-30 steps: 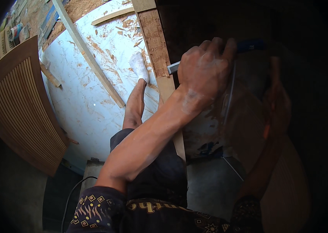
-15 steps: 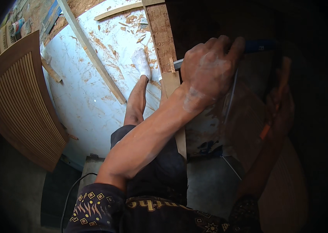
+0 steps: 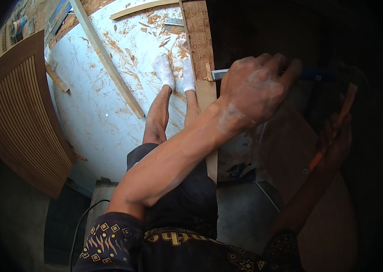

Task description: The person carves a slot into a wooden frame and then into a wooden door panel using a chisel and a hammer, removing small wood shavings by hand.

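My left hand (image 3: 257,88) is wrapped round a chisel (image 3: 220,74) with a blue handle, held level across the edge of a brown wooden board (image 3: 198,38). The blade's tip rests against a pale raised chip on that edge, at the end of a roughly cut recess. In the shadow on the right, my right hand (image 3: 336,138) grips the orange-brown handle of a hammer (image 3: 347,100). Its dark head, barely visible, is close to the butt of the chisel.
A slatted wooden panel (image 3: 28,113) leans at the left. A long wooden strip (image 3: 105,59) lies on the white marbled floor sheet (image 3: 92,122), among shavings. A metal hinge (image 3: 174,25) lies beside the board. A black cable (image 3: 82,220) runs at the lower left.
The board's edge, chisel and left hand now appear farther right in the picture. My right hand with the hammer has shifted right and down. More of the second foot and the hinge shows.
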The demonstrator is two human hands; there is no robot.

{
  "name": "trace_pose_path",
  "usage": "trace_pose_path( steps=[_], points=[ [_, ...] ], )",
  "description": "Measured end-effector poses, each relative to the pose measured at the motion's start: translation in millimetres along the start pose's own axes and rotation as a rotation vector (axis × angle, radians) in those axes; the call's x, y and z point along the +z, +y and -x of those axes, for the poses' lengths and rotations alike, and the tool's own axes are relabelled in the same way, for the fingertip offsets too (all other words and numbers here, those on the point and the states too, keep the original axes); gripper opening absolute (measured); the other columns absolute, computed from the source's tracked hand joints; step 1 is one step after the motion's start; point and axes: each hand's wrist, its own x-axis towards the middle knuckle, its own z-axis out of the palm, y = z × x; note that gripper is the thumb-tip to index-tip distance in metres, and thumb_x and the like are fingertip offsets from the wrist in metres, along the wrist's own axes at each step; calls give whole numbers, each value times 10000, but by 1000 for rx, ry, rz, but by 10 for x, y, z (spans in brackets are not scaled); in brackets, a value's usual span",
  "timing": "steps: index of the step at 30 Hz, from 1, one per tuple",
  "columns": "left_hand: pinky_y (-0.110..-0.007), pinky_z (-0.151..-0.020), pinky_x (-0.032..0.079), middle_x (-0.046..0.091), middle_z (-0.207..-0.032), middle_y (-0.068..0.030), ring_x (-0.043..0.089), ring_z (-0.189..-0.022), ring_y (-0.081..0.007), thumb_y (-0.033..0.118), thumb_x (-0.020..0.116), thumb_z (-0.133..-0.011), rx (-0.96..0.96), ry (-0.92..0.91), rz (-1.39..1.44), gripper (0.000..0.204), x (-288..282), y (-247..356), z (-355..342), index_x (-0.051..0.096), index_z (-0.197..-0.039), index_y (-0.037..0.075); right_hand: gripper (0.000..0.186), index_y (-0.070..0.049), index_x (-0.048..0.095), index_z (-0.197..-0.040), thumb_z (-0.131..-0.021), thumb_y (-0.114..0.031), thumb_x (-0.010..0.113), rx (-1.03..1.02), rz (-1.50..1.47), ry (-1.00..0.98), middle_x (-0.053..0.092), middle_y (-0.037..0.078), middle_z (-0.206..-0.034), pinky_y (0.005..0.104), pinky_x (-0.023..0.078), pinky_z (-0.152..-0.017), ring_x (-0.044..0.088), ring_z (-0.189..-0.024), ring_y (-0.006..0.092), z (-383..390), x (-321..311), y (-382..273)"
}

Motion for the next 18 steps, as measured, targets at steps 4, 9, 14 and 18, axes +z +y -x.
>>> trace_pose_path(
  steps=[4, 9, 14, 18],
  points=[
    [-400, -570, 549, 685, -900, -83, 701, -736, -268, 229, 760, -894, 1, 5, 9, 354, -24, -16, -39, 735, -1233, 132, 559, 8, 477, -1537, -1146, -389, 497, -40, -50, 8, 468, -51, -764, 182, 257, -333, 318, -476, -16, 1, -39, -35],
    [-400, -553, 533, 661, -850, -67, 690, -709, -262, 236, 763, -897, -8, 28, -3, 346, 7, -21, -37, 734, -1228, 137, 561, 19, 470, -1538, -1146, -382, 496, -72, -53, 31, 475, -44, -751, 182, 260, -329, 313, -467, -14, 38, 21, -109],
    [-401, -554, 533, 660, -840, -63, 690, -707, -264, 248, 763, -903, -22, 9, 5, 322, -1, -2, -32, 740, -1205, 138, 629, 8, 420, -1577, -1126, -414, 536, -96, 156, -170, 472, -50, -691, 175, 286, -338, 363, -459, -16, 110, -118, 70],
    [-406, -560, 537, 665, -844, -66, 696, -714, -268, 249, 760, -908, -29, 24, -15, 303, -1, -23, -22, 744, -1191, 141, 486, 23, 533, -1470, -1137, -331, 523, -39, 228, -88, 511, -23, -733, 180, 277, -367, 369, -463, 2, 213, 17, 127]
  ],
)
